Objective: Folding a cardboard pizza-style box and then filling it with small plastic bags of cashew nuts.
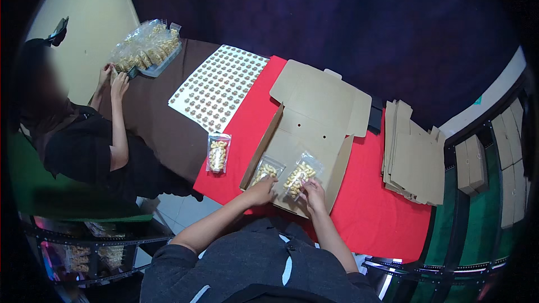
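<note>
An open brown cardboard box [292, 134] lies before me with its lid folded back. Inside its near end are two clear bags of nuts that look like cashews. My left hand [260, 192] has its fingers closed at the lower edge of the left bag of cashews [267, 170], which sits in the box's near left corner. Between the fingers and thumb of my right hand [313, 195] is the lower right edge of the other bag of cashews [300, 177], tilted beside the first. The undersides of both bags are hidden.
Left of the box, a third bag of cashews [218, 153] lies on the red cloth [365, 185]. Beyond it is a sticker sheet [219, 87]. A person [84, 140] at left handles something near a tray of filled bags [147, 50]. Flat cardboard [412, 154] is stacked at right, near shelved boxes [470, 165].
</note>
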Available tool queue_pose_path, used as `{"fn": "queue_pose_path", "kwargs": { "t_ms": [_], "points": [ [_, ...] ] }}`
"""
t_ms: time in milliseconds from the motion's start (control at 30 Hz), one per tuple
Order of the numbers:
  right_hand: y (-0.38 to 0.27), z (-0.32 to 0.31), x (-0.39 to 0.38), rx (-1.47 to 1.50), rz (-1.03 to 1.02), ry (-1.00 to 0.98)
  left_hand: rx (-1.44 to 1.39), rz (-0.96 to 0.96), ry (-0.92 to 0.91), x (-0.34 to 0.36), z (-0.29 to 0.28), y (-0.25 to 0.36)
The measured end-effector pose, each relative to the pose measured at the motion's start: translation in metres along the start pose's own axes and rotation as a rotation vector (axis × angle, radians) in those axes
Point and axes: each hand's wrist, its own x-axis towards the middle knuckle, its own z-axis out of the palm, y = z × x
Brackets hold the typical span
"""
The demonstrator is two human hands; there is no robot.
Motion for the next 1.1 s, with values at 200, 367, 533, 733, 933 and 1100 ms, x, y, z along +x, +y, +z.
{"fn": "queue_pose_path", "kwargs": {
  "t_ms": [200,367,533,733,933,1100],
  "points": [
    [0.015,-0.011,0.014,0.054,0.13,0.003,0.303,-0.06,-0.159,0.0,0.016,0.011],
    [0.022,-0.015,0.014,0.075,0.174,-0.055,0.396,-0.111,-0.056,-0.008,0.015,0.012],
    [0.026,-0.01,0.016,0.047,0.219,-0.075,0.454,-0.156,-0.19,-0.006,0.018,0.009],
    [0.033,0.003,0.02,-0.028,0.256,-0.037,0.523,-0.136,0.007,-0.017,0.013,0.021],
    [0.041,0.008,0.023,-0.21,0.347,-0.112,0.505,-0.287,0.024,-0.012,0.008,0.019],
    [0.042,0.008,0.025,-0.196,0.348,-0.117,0.49,-0.32,0.004,-0.008,0.011,0.015]
  ]
}}
